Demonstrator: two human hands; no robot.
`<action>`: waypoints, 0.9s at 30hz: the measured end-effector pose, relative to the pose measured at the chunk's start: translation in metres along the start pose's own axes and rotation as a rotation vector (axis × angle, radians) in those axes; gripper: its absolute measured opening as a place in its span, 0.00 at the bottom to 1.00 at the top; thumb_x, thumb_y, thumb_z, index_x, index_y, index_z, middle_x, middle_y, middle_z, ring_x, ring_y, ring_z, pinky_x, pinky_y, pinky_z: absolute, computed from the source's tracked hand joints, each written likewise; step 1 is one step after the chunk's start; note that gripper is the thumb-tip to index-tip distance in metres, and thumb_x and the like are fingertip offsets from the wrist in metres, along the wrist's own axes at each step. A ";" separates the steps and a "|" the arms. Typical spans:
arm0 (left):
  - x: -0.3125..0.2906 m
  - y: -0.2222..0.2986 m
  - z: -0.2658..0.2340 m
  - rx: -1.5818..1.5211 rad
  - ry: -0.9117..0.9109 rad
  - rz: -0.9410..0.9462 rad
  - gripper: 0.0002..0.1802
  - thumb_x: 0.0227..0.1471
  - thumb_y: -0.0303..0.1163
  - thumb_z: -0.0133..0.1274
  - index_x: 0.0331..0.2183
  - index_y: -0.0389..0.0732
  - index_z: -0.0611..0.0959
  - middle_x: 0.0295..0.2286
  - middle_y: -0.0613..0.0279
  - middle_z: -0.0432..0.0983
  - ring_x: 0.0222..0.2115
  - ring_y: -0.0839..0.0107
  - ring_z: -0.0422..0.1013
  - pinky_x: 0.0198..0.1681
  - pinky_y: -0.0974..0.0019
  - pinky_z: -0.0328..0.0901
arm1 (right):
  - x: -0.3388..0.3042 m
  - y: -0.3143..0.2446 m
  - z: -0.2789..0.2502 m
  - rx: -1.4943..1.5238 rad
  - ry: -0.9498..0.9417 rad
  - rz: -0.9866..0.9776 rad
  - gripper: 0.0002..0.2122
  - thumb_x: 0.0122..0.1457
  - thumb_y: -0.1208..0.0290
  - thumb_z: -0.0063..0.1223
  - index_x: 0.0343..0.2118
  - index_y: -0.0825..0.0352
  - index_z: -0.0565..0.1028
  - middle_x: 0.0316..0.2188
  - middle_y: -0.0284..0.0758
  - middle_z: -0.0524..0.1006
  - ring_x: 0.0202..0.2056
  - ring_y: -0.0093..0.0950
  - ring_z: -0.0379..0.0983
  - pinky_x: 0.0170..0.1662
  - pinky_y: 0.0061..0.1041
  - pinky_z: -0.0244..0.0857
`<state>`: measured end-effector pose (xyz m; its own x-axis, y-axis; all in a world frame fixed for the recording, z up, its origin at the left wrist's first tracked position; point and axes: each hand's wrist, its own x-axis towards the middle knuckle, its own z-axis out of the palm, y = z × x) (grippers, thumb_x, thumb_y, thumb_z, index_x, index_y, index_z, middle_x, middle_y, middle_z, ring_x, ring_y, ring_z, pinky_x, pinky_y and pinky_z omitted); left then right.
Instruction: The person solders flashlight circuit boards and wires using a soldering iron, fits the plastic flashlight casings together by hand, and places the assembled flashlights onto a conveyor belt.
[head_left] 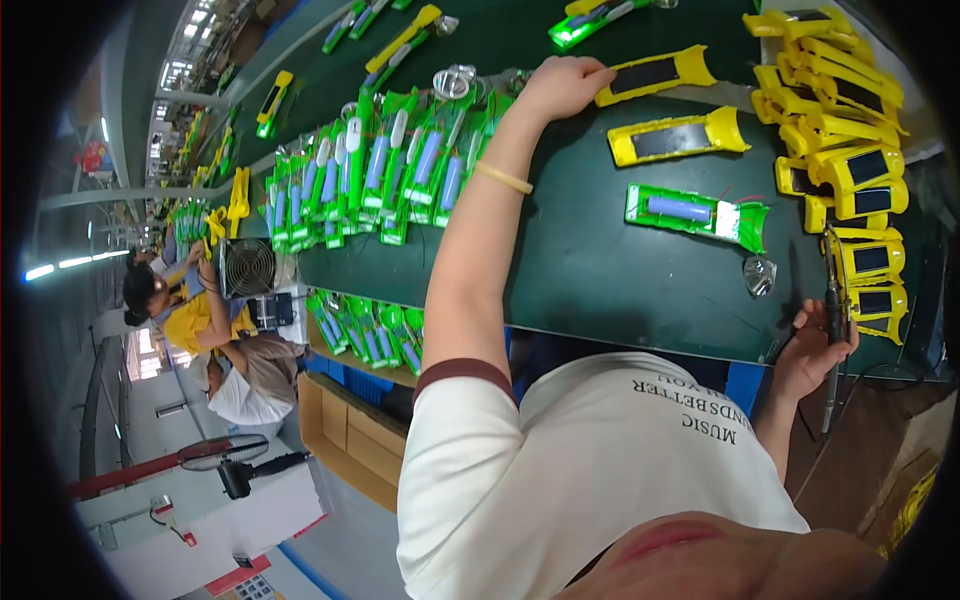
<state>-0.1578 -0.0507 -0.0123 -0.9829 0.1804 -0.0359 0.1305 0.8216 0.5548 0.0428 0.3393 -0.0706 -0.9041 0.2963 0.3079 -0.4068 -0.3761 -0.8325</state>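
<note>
My left hand reaches across the bench, its fingers closed on the left end of a yellow plastic casing with a dark solar panel. A second yellow casing lies just nearer to me. Below that rests an open green casing holding a blue cylindrical battery, with thin red wires at its right end. Beside it sits a small clear reflector. At the bench's right front, my right hand grips a soldering iron, held upright in the picture.
Yellow casings are piled along the right side. Many green casings with batteries stand packed at the left; others fill a box below the bench edge. An empty-looking cardboard carton is at lower left. Co-workers sit further left.
</note>
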 end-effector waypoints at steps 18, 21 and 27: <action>-0.137 0.076 0.046 0.092 0.149 0.448 0.57 0.23 0.57 0.63 0.53 0.39 0.60 0.51 0.46 0.54 0.56 0.47 0.46 0.56 0.44 0.40 | 0.006 -0.007 -0.015 0.044 0.146 0.149 0.25 0.57 0.48 0.38 0.47 0.66 0.64 0.38 0.44 0.73 0.40 0.36 0.69 0.38 0.25 0.63; -0.121 0.072 0.060 0.080 0.298 0.423 0.47 0.28 0.49 0.63 0.49 0.37 0.64 0.40 0.52 0.64 0.48 0.55 0.57 0.52 0.49 0.48 | 0.008 0.000 -0.028 0.191 -0.081 0.170 0.25 0.59 0.50 0.35 0.50 0.69 0.61 0.45 0.50 0.66 0.45 0.40 0.64 0.43 0.30 0.60; -0.118 0.054 0.048 0.023 0.175 0.541 0.29 0.33 0.39 0.62 0.40 0.40 0.73 0.35 0.59 0.68 0.42 0.60 0.63 0.49 0.56 0.53 | 0.010 -0.003 -0.038 0.242 -0.121 0.179 0.26 0.59 0.49 0.34 0.48 0.70 0.63 0.43 0.50 0.69 0.45 0.39 0.65 0.42 0.30 0.61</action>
<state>-0.0286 -0.0011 -0.0182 -0.7817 0.4886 0.3876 0.6225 0.6490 0.4374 0.0401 0.3766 -0.0823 -0.9673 0.1056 0.2307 -0.2459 -0.6149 -0.7493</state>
